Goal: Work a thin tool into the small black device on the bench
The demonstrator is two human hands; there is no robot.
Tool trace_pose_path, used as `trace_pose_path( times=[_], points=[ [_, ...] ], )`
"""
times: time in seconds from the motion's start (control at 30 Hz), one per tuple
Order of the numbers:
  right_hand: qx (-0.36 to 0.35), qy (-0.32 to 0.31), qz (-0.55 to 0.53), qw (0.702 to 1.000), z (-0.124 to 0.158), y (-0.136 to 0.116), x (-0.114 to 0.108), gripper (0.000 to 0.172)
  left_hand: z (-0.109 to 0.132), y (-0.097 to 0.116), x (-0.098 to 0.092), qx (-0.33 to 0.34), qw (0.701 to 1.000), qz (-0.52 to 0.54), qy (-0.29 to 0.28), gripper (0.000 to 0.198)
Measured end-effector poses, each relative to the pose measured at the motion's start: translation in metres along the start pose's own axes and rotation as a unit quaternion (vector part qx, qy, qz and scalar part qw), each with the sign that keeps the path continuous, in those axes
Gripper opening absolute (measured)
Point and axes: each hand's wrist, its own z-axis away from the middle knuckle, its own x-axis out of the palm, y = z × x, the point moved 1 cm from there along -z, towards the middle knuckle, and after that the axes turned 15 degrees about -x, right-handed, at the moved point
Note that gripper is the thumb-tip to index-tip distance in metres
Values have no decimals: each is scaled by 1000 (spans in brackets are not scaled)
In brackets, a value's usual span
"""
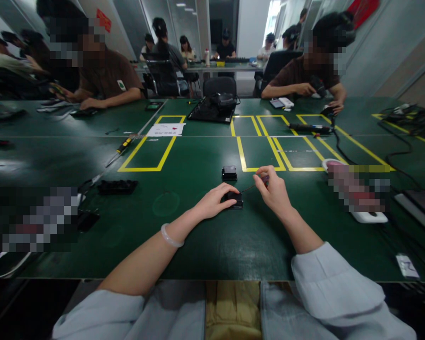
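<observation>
My left hand (216, 200) grips a small black plastic part (237, 205) and presses it on the green table, the thumb and fingers lying on either side of it. Between the fingers of my right hand (272, 189) is a thin screwdriver (248, 188); its dark shaft slants down to the left, and the tip reaches the black part or comes close to it. Most of the screwdriver's handle is hidden by my fingers. Just beyond my left hand stands another black block (229, 173) with a ridged base, touched by neither hand.
Yellow tape outlines (140, 169) mark the table. On the left lie a yellow-black screwdriver (124, 145) and a long black part (117, 187). A white-edged device (371, 216) lies at right, cables (411, 120) beyond it. Across the table, two co-workers (108, 71) handle parts.
</observation>
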Motion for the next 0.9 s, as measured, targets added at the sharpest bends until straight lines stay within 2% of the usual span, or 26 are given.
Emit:
trace_pose_path(
  times=[0.9],
  points=[
    [-11,-3,-10,1000,-2,-5,-2,16,0,3,-1,-3,1000,2,-4,29]
  ],
)
